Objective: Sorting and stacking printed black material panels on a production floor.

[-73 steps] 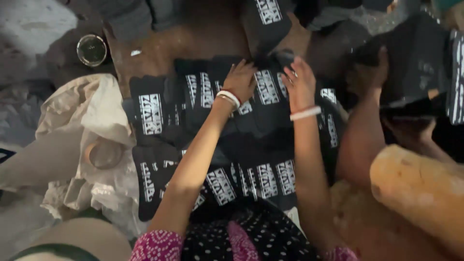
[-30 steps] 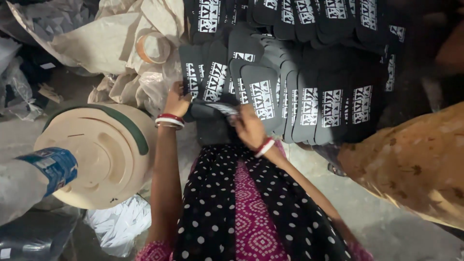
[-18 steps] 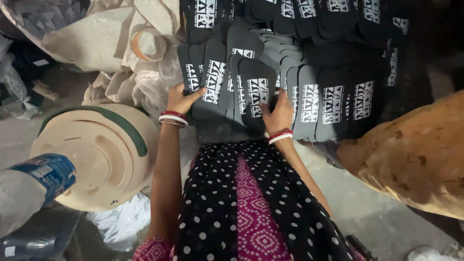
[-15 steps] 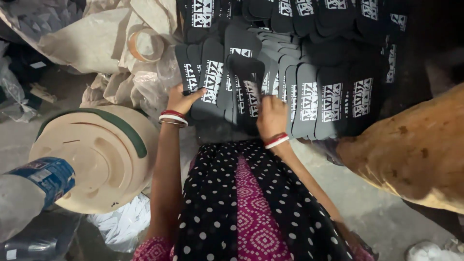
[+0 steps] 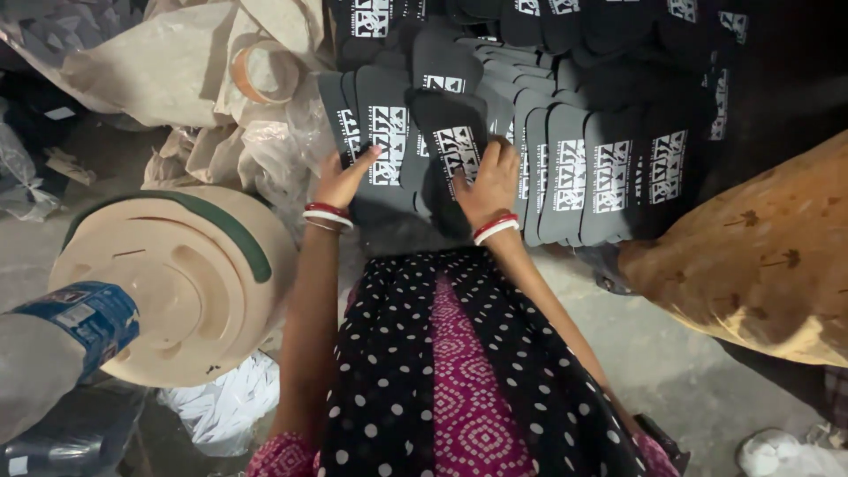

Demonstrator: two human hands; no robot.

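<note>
dark printed soles (image 5: 459, 150) fanned in rows just past the lap — left hand (image 5: 343, 181) flat, fingers spread on one; right hand (image 5: 488, 181) pressing another, not clamped. step: squaring the stack; next needs even edges. beige round lid (image 5: 168, 283) beside.

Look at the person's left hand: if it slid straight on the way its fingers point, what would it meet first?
The left hand already lies on the grey insoles, fingers aimed up-right. Going on, it would probably meet first the darker insole lying under the right hand, though depth is unclear.
</note>
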